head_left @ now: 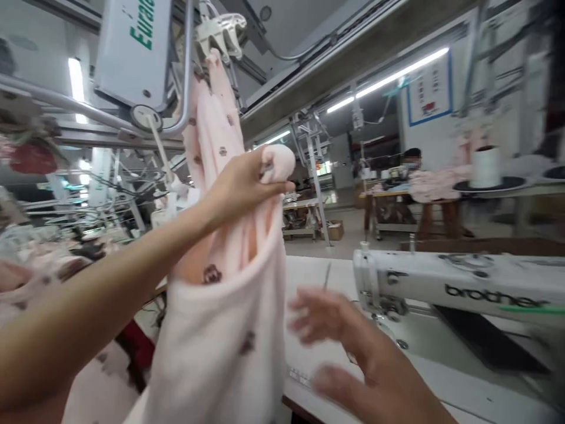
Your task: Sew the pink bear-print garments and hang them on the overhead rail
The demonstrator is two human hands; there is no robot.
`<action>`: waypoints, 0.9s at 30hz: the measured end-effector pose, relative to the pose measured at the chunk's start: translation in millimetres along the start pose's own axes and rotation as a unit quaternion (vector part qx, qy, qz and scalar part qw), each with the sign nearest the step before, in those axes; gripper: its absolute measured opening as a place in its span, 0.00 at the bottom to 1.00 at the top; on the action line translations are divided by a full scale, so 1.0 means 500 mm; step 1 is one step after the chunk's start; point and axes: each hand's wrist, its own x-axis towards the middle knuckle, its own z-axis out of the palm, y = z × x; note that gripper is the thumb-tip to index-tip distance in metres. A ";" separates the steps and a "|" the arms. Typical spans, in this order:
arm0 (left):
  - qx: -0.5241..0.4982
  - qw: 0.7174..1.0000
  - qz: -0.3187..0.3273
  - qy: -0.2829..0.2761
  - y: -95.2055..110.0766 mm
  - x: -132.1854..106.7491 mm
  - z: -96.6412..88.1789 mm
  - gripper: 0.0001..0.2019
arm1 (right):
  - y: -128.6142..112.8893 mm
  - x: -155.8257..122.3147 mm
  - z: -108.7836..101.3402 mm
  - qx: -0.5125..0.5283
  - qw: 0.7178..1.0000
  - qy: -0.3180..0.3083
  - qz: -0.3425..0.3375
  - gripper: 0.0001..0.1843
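So here's the setup: my left hand (245,182) is clamped around a rolled-up, rounded wad of a pale pink fleece garment (220,330), held up high. The fabric looks thick, soft and a bit fuzzy, with small brown printed motifs, and it falls in heavy folds with a wide, open tube shape at the bottom. Its upper part runs up to a white plastic hanger clip (219,35) on the overhead rail (66,103).

My right hand (353,347) is well apart from the left, fingers spread and blurry, over the smooth white sewing table (313,288). It's near a white Brother sewing machine head (450,277), and I can't tell if it's touching anything.

Farther back, a co-worker (412,162) sits at a wooden-legged table with pink fabric piled nearby, beside a white thread cone (485,168) on a round black stand.
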 end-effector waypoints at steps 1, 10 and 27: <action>0.001 1.000 0.012 0.001 0.024 0.006 0.024 0.15 | -0.015 0.031 -0.001 0.010 0.996 0.086 -0.015 0.28; -0.077 0.985 -0.120 -0.101 -0.016 -0.187 0.192 0.15 | 0.109 0.005 -0.072 0.238 0.947 0.124 0.176 0.16; -0.413 0.808 -0.237 -0.347 0.054 -0.363 0.462 0.13 | 0.200 -0.210 -0.067 0.088 0.914 0.262 0.297 0.18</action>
